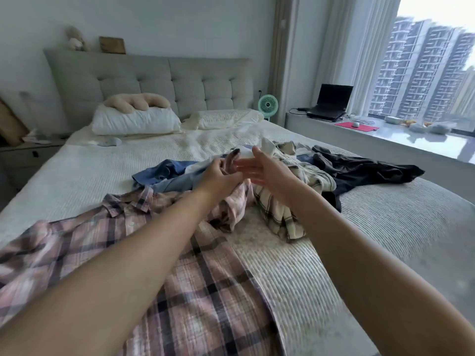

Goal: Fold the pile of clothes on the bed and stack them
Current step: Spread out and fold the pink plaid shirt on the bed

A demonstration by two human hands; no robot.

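Observation:
A pink plaid shirt (77,242) lies spread across the near part of the bed (385,227), collar toward the pillows. My left hand (218,174) grips its raised sleeve near the cuff, above the middle of the bed. My right hand (259,167) hovers just right of the cuff with fingers straight, holding nothing. Behind the hands lies the pile: a blue denim garment (164,173), a cream checked shirt (290,201), a dark garment (365,173) and a white piece (267,146).
Two pillows (136,120) and a grey headboard (154,83) are at the far end. A nightstand (28,155) stands left of the bed. On the right, a window ledge (424,142) carries a laptop (329,102), and a small green fan (267,105) stands beside it.

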